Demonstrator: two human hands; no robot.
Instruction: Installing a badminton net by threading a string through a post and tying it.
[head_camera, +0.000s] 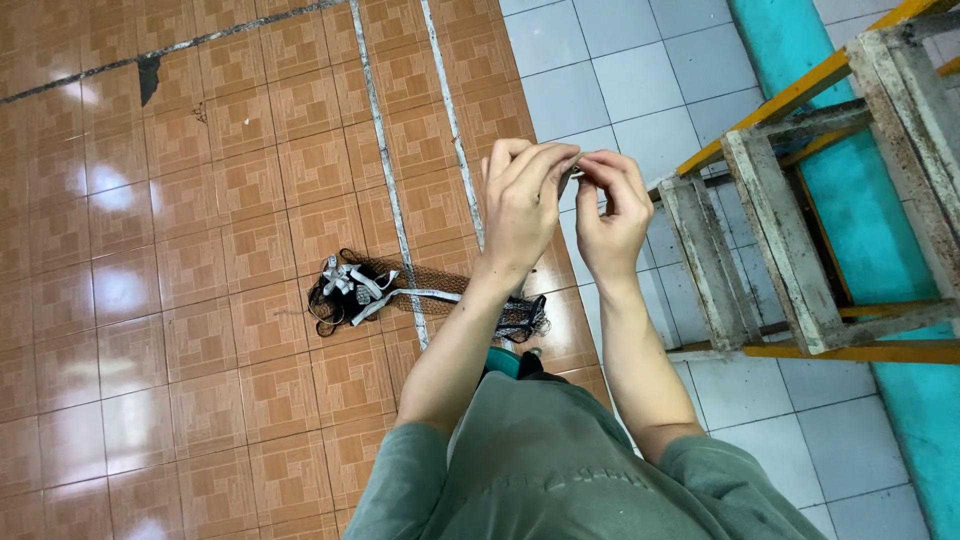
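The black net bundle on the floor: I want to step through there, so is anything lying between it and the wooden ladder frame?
In the head view, only bare tile floor lies between the black net bundle and the wooden ladder frame; the person's forearms cross above it.

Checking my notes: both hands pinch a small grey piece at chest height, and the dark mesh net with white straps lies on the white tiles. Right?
Not quite: in the head view the dark mesh net with white straps lies on the glossy brown floor tiles. Both hands, left and right, do pinch the small grey piece.
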